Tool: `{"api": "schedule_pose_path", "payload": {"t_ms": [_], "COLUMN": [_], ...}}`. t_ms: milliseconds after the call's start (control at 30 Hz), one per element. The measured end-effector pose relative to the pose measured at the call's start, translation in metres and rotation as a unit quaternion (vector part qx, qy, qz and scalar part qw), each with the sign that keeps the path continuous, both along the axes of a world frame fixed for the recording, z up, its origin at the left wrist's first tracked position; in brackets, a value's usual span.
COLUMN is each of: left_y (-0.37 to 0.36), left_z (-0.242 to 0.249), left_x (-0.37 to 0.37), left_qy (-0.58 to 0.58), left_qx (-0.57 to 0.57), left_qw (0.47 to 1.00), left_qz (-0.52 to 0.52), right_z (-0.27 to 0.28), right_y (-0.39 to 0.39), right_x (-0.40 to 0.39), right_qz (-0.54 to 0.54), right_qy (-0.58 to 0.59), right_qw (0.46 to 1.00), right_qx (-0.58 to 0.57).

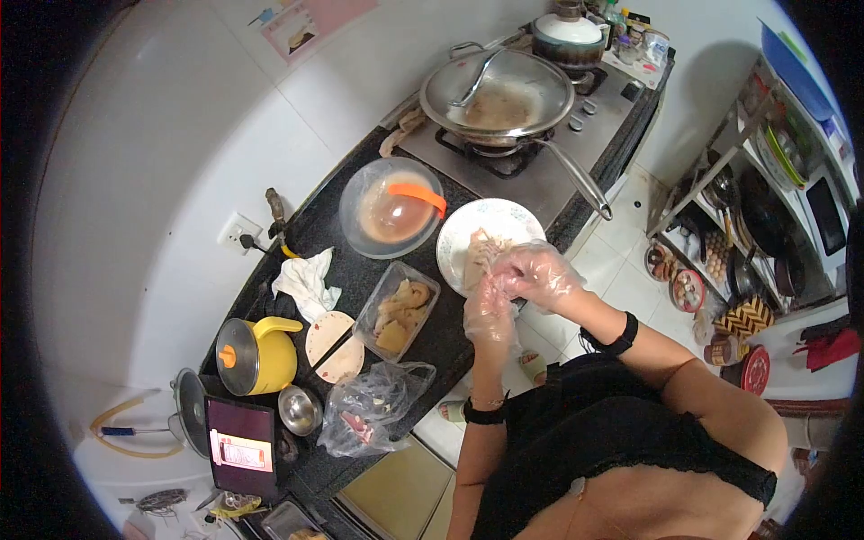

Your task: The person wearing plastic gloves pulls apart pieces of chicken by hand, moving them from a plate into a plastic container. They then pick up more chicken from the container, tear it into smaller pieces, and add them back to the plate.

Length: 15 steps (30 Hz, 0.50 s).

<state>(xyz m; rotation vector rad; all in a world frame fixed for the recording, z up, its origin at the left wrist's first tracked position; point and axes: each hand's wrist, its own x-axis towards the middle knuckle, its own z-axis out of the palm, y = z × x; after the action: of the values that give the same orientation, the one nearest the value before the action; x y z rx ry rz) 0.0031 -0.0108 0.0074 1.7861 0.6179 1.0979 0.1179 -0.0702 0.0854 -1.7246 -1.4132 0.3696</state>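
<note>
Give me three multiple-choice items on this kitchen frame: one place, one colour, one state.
1. Where are the hands?
A. over the white plate
B. over the wok
C. at the tablet

2. What colour is the small pot?
A. red
B. yellow
C. blue

3. What state is the wok in?
A. uncovered
B. covered by a glass lid
C. lying upside down

Answers:
1 A, left hand and right hand meet at the plate.
2 B, the pot has a yellow body.
3 B, a lid sits on the wok.
</note>
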Motion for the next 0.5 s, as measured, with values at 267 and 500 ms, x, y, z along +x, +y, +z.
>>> {"api": "schedule_pose_path", "payload": {"t_ms": [267, 500], "left_y": [-0.006, -0.005], "left_z": [0.005, 0.002], "left_x": [-0.010, -0.005], "left_qy": [0.116, 0.001], "left_qx": [0.037, -0.045], "left_qw": [0.992, 0.999], "left_qz": [-0.022, -0.007], "right_z": [0.006, 0.013], "right_y": [0.003, 0.004], "right_x": [0.004, 0.007], "right_qz": [0.064, 0.094], "right_qy": [-0.033, 0.015], "right_qw": [0.997, 0.995], "right_qx": [-0.037, -0.016]}}
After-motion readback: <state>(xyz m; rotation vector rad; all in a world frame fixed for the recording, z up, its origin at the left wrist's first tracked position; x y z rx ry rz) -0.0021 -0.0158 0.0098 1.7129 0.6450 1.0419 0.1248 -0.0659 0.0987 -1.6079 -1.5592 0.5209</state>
